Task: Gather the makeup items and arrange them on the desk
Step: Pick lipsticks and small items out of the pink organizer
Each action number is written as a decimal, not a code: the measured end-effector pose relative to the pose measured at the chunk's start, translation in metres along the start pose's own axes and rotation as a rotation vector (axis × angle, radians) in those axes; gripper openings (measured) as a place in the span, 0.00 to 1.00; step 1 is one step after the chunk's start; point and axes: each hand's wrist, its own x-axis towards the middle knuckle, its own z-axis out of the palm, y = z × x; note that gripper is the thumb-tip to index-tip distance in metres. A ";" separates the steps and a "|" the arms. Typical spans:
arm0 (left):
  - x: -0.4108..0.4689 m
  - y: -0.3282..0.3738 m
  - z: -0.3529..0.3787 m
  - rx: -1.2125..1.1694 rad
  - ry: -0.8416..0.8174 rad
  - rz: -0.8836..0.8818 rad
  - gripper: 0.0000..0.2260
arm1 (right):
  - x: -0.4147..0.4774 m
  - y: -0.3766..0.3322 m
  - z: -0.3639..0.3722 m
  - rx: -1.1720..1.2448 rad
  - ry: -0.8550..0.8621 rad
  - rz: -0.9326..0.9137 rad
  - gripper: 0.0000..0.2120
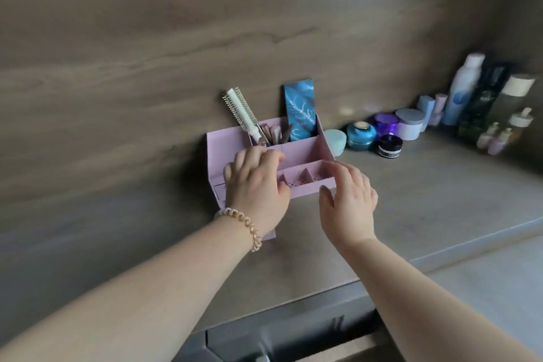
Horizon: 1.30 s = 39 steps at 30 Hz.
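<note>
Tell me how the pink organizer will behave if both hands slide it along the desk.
The pink organizer looks thin-walled, perhaps card, so it is probably light and may flex. The round hairbrush and blue box stand tall at its back, so a quick push could tip them. The desk looks smooth, so it should slide easily.

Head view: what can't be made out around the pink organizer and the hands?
- Pink organizer: left front hidden under the left hand.
- Right hand: contact with the organizer unclear.
- Bottles far right: labels blurred.
- Drawer: cut off by the bottom edge.
</note>
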 end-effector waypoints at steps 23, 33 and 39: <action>0.063 -0.081 0.043 0.151 0.058 -0.008 0.18 | 0.126 -0.031 0.130 -0.093 -0.009 0.330 0.18; 0.065 -0.081 0.045 0.167 0.014 -0.014 0.16 | 0.139 -0.035 0.132 -0.124 0.009 0.371 0.16; 0.065 -0.082 0.046 0.180 0.012 -0.013 0.19 | 0.140 -0.054 0.126 0.246 -0.069 0.238 0.09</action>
